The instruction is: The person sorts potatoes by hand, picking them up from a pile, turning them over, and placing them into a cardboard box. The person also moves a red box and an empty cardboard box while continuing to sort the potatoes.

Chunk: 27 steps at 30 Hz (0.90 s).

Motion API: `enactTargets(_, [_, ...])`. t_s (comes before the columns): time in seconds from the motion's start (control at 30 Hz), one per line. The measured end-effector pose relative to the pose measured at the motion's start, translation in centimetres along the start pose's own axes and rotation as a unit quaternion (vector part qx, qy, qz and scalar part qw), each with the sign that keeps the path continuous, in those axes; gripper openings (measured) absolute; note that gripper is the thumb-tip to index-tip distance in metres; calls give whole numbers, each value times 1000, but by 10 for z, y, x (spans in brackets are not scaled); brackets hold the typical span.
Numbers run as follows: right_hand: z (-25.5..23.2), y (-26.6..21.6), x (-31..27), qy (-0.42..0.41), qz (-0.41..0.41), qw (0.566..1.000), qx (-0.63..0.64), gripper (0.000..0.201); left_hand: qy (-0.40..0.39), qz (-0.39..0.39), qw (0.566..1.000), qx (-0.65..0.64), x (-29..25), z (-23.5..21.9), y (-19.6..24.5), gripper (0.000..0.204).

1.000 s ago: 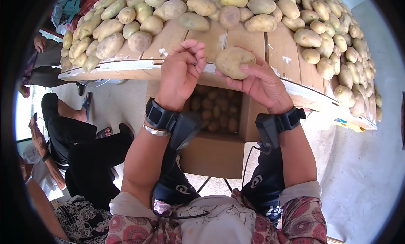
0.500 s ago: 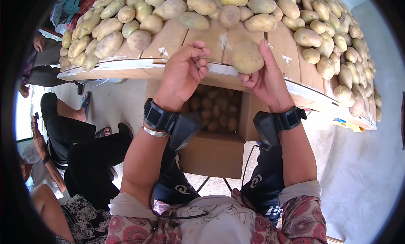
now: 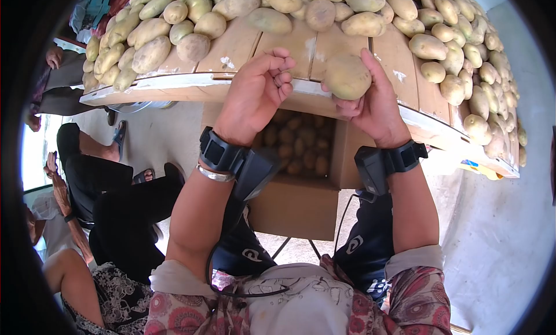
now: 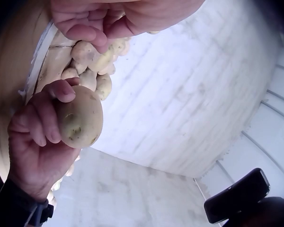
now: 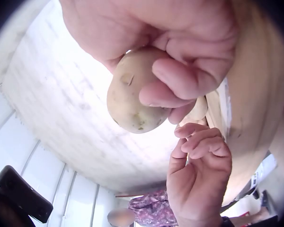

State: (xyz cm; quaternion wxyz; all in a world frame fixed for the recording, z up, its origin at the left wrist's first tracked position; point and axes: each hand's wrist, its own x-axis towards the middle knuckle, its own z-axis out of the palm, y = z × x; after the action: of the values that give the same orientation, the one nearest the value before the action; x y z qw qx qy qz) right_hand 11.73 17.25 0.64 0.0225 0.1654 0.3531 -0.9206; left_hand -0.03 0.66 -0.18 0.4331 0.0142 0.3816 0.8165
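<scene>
My right hand [image 3: 376, 106] grips a large, pale yellow-brown potato [image 3: 346, 77] over the table's near edge. In the right wrist view, fingers curl against one side of the potato [image 5: 135, 92], whose skin carries a small scrape and dark spots. My left hand [image 3: 255, 94] is raised to the left of it, apart from the potato, with fingers loosely curled and thumb near their tips. Nothing shows in the left hand [image 5: 199, 177] in the right wrist view. Below both hands, a cardboard box [image 3: 295, 213] holds many potatoes [image 3: 298, 149].
A slatted wooden table [image 3: 231, 51] with a white-edged front carries heaped potatoes [image 3: 272, 21] along its back and more potatoes [image 3: 452, 59] at right. Other seated people's legs [image 3: 116, 178] are at left. A pale wall [image 3: 492, 219] stands at right.
The right hand has turned the potato, its thumb now upright at the potato's right side, and shifted slightly right. The left hand has moved slightly up and right.
</scene>
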Motion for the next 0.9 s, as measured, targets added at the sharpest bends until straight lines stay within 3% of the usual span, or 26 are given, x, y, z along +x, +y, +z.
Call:
enactTargets(0.03, [-1, 0, 1, -57, 4, 998, 8, 44, 1, 2, 1000, -3, 0, 0, 0, 13])
enactTargets(0.17, [7, 2, -1, 3, -26, 1000, 9, 49, -20, -5, 1000, -3, 0, -2, 0, 12])
enactTargets(0.33, [1, 3, 2, -55, -21, 998, 8, 55, -17, 5, 999, 29, -1, 0, -2, 13])
enactTargets(0.67, [-1, 8, 7, -95, -56, 993, 46, 50, -5, 46, 994, 97, -1, 7, -5, 14])
enactTargets(0.73, [4, 9, 7, -77, -89, 993, 0, 47, 38, 61, 993, 97, -4, 16, -5, 17])
enactTargets(0.77, [6, 9, 7, -84, -96, 992, -6, 47, 31, 70, 992, 98, -6, 17, -4, 17])
enactTargets(0.87, [11, 9, 3, 25, -94, 990, -103, 48, 3, 45, 989, 138, -5, 17, -7, 22])
enactTargets(0.9, [7, 7, 3, 20, -101, 989, -108, 48, -3, 54, 989, 139, -7, 18, -7, 22])
